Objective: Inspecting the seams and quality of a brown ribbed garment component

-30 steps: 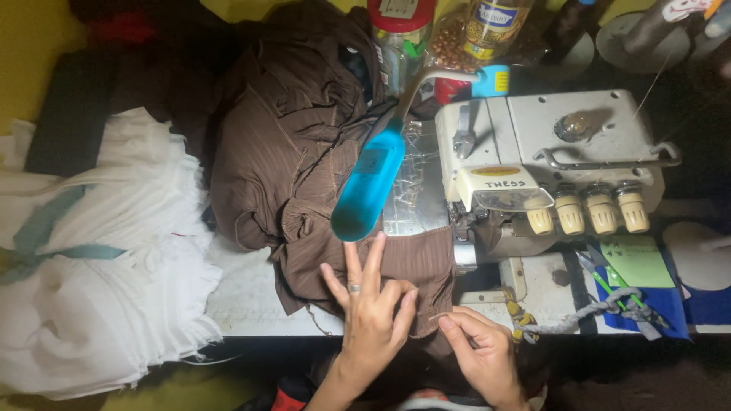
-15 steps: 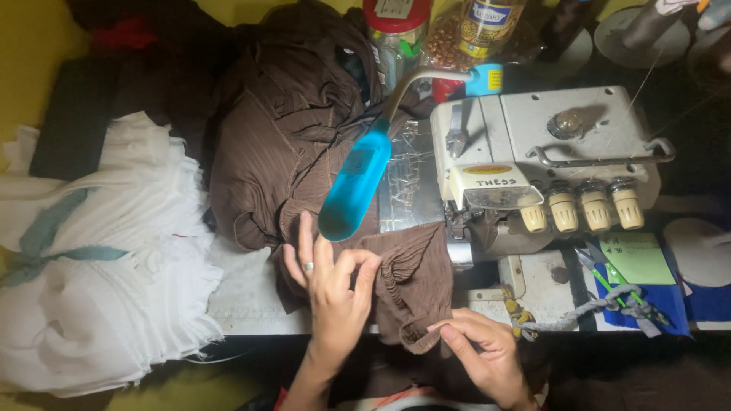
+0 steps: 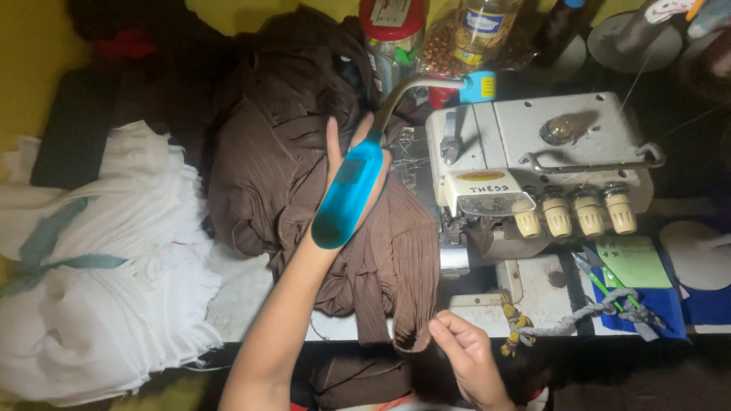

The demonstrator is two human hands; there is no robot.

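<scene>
Now left hand (image 3: 352, 164) lies open under blue lamp (image 3: 348, 196), right hand (image 3: 464, 352) pinching brown cloth (image 3: 289, 175).

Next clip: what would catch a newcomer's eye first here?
The bright blue lamp head at centre, with the left hand reaching up behind it over the heap of brown cloth. To the right stands a white sewing machine; the right hand pinches the cloth's lower edge. White fabric piles at left.
</scene>
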